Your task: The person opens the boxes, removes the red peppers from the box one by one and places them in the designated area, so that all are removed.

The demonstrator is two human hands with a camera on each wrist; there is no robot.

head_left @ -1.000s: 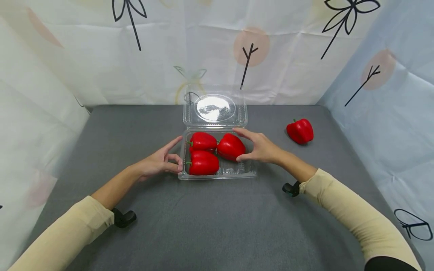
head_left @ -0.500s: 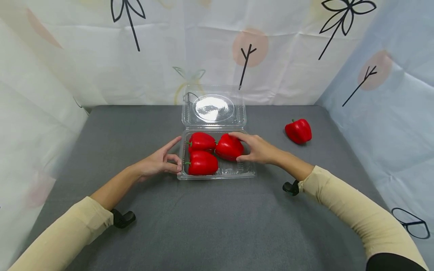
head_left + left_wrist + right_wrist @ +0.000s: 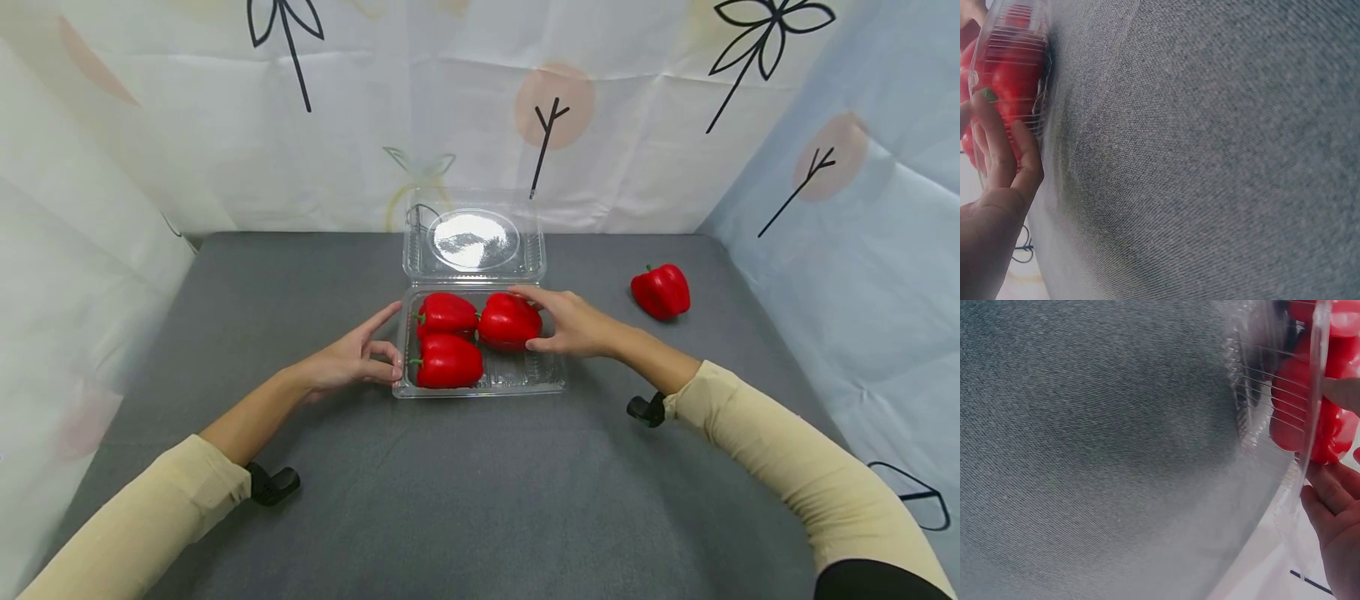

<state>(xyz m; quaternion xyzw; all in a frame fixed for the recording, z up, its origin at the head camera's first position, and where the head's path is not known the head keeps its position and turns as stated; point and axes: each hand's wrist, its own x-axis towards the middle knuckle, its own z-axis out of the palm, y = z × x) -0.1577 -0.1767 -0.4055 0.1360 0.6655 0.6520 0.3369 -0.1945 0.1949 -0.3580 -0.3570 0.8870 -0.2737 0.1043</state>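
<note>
A clear plastic clamshell container (image 3: 525,385) sits with its lid raised. Inside are three red bell peppers: front left (image 3: 450,362), back left (image 3: 447,314) and right (image 3: 510,322). My right hand (image 3: 577,325) holds the right pepper between its thumb at the front and its fingers at the back. In the right wrist view, that pepper (image 3: 1290,406) shows through the ribbed wall. At the container's left side, my left hand (image 3: 348,362) touches the edge, index finger extended along it. Up close in the left wrist view, its fingers (image 3: 997,150) rest against the outer wall.
Another red bell pepper (image 3: 661,292) lies on the grey table (image 3: 480,492) at the back right. The lid (image 3: 474,237) leans up toward the printed cloth backdrop (image 3: 637,125) behind the table.
The right hand has closed in on the right pepper, and that pepper has turned and shifted slightly back. The left hand stays at the container's left edge.
</note>
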